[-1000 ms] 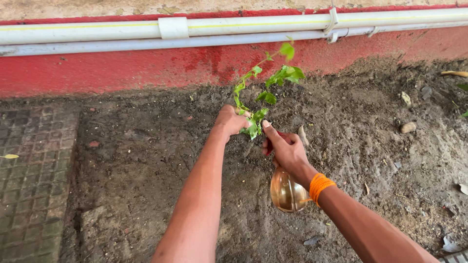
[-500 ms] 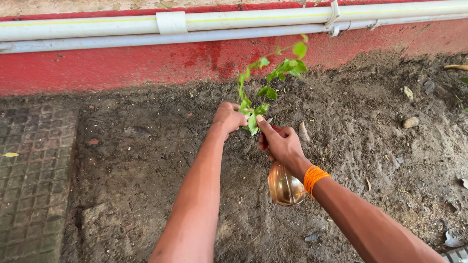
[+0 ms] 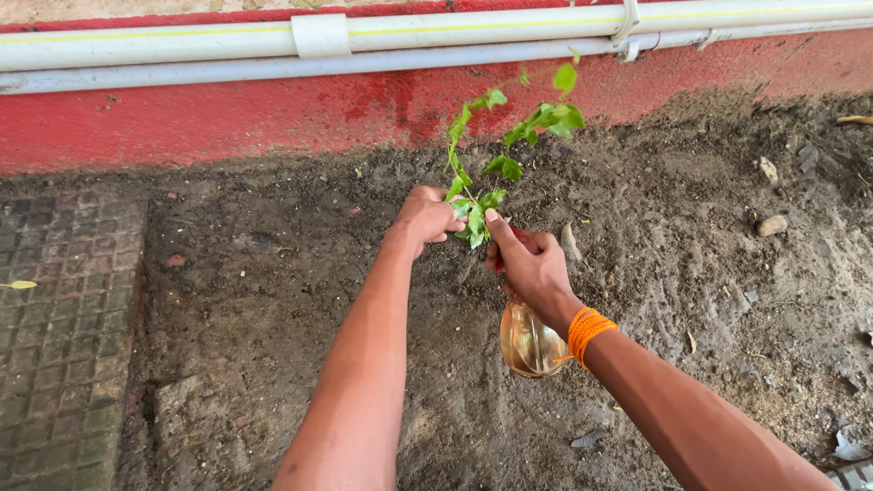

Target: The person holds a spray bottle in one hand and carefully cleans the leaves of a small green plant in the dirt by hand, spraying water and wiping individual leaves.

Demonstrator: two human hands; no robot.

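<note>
left hand (image 3: 426, 218) grips seedling (image 3: 482, 173) | right hand (image 3: 532, 268) clasps spray bottle (image 3: 530, 344) (amber)

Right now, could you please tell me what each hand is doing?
Left hand: closed on the small green plant.
Right hand: closed on the amber spray bottle.

I see bare, dark soil (image 3: 273, 273) as the ground here, running up to a red wall base (image 3: 227, 118). A small green plant (image 3: 496, 155) stands in it; a pebble (image 3: 772, 225), dry leaves (image 3: 570, 241) and scattered debris lie on it. Grey paving blocks (image 3: 59, 336) border its left edge
</note>
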